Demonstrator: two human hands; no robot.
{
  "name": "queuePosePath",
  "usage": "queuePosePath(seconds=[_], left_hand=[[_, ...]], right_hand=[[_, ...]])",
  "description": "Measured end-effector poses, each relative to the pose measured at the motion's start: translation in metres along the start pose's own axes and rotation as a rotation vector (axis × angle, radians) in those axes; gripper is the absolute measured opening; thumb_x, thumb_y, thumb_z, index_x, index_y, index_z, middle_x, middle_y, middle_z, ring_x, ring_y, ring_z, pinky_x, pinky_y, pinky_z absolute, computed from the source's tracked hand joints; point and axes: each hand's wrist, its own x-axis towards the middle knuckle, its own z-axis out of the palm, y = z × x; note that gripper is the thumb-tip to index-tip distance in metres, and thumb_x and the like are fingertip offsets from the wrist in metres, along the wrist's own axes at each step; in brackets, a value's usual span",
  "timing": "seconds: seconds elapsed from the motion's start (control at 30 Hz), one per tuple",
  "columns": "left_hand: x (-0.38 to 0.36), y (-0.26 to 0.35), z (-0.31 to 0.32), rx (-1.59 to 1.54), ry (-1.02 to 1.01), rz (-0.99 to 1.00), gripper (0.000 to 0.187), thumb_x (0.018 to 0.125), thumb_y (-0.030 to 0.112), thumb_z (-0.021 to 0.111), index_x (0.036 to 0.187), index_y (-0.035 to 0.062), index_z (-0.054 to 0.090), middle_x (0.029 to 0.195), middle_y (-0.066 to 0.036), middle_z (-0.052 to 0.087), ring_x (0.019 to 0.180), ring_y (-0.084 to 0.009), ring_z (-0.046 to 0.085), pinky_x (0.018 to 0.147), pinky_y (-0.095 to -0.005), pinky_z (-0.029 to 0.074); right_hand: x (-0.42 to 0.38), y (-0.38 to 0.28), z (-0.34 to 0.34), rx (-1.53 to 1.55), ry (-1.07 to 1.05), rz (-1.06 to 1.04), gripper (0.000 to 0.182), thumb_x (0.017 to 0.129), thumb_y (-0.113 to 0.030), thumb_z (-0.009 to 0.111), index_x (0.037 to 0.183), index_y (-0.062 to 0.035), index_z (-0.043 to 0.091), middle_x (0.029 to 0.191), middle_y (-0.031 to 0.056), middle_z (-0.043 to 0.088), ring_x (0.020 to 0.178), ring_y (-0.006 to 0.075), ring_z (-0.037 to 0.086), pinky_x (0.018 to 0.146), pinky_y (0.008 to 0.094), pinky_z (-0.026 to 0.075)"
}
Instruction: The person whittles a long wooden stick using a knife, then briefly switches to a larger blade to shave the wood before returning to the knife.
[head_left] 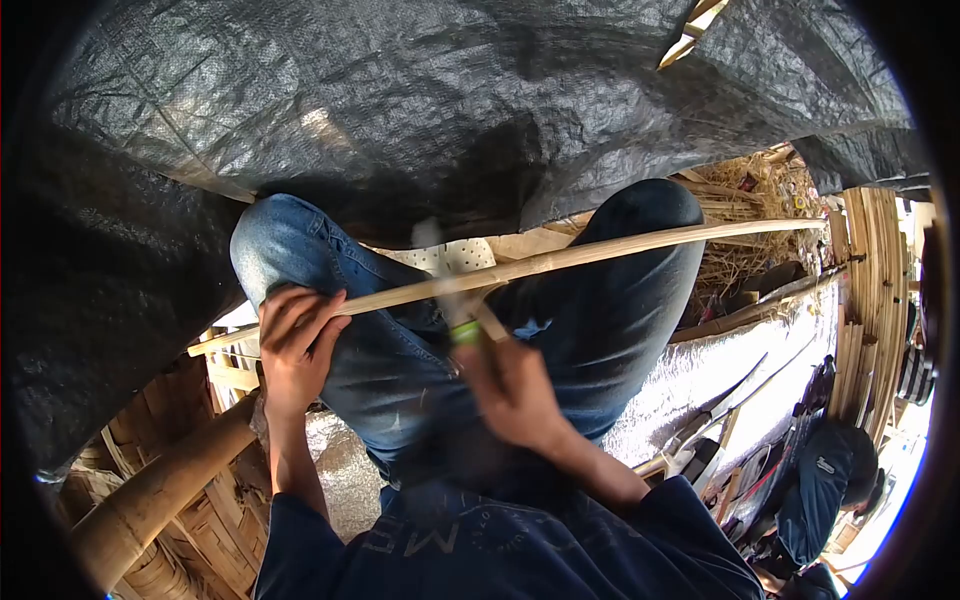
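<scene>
A long pale bamboo strip (pixel 600 247) lies slantwise across my jeans-covered knees, its right end higher in the view. My left hand (pixel 300 345) is closed around the strip near its left end, beside my left knee. My right hand (pixel 512 392) is closed on a knife (pixel 465 331) with a yellow-green band at the handle. The blade is smeared by motion and crosses the strip near its middle. A short pale sliver (pixel 490 318) sticks out beside the knife, just under the strip.
A black tarp (pixel 400 90) hangs close in front of my knees. A thick bamboo pole (pixel 165 490) runs at lower left. To the right are a bundle of bamboo slats (pixel 872 300), a shiny silver sheet (pixel 690 385), straw (pixel 745 220), and another person's dark clothing (pixel 822 490).
</scene>
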Motion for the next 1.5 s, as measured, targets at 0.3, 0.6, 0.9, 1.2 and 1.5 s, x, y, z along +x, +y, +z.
queuePosePath(seconds=[0.3, 0.6, 0.9, 1.2, 1.5], left_hand=[[0.0, -0.001, 0.0, -0.018, 0.037, 0.019, 0.029, 0.067, 0.007, 0.076, 0.096, 0.0087, 0.071, 0.081, -0.002, 0.065, 0.081, -0.0207, 0.058, 0.079, -0.0346, 0.04], [0.003, 0.004, 0.002, -0.025, 0.011, 0.022, 0.024, 0.07, 0.01, 0.074, 0.093, 0.0085, 0.071, 0.079, -0.002, 0.064, 0.08, -0.0204, 0.058, 0.083, -0.0362, 0.038], [0.002, 0.007, 0.003, -0.002, 0.004, 0.002, 0.024, 0.07, 0.01, 0.074, 0.094, 0.0085, 0.07, 0.08, -0.002, 0.064, 0.08, -0.0204, 0.058, 0.085, -0.0375, 0.037], [0.003, 0.007, 0.004, -0.017, -0.004, 0.006, 0.024, 0.07, 0.01, 0.074, 0.094, 0.0084, 0.07, 0.08, -0.002, 0.064, 0.08, -0.0205, 0.058, 0.085, -0.0372, 0.037], [0.003, 0.005, 0.003, -0.015, -0.002, 0.009, 0.024, 0.071, 0.01, 0.074, 0.094, 0.0081, 0.07, 0.081, -0.003, 0.065, 0.079, -0.0211, 0.058, 0.084, -0.0378, 0.038]], right_hand=[[0.001, 0.008, 0.023, -0.093, 0.157, -0.229, 0.025, 0.094, -0.023, 0.054, 0.087, 0.0011, 0.052, 0.064, 0.0178, 0.055, 0.053, 0.0302, 0.055, 0.052, 0.0408, 0.043], [-0.002, 0.018, 0.011, -0.136, 0.319, -0.139, 0.022, 0.093, -0.019, 0.054, 0.081, -0.0004, 0.05, 0.065, 0.0188, 0.054, 0.052, 0.024, 0.052, 0.051, 0.0372, 0.04], [-0.01, 0.011, 0.006, 0.706, -0.017, 0.305, 0.046, 0.096, -0.052, 0.04, 0.075, -0.0113, 0.043, 0.055, -0.0047, 0.035, 0.041, 0.0057, 0.029, 0.038, 0.0225, 0.021], [-0.012, 0.05, 0.02, 0.228, 0.265, 0.123, 0.039, 0.099, -0.041, 0.038, 0.073, -0.0128, 0.038, 0.053, -0.0066, 0.032, 0.04, 0.0039, 0.027, 0.036, 0.0203, 0.02], [-0.002, 0.061, 0.01, -0.171, 0.368, -0.159, 0.046, 0.1, -0.046, 0.031, 0.069, -0.0129, 0.04, 0.049, -0.0045, 0.036, 0.039, 0.0092, 0.032, 0.039, 0.0241, 0.024]])
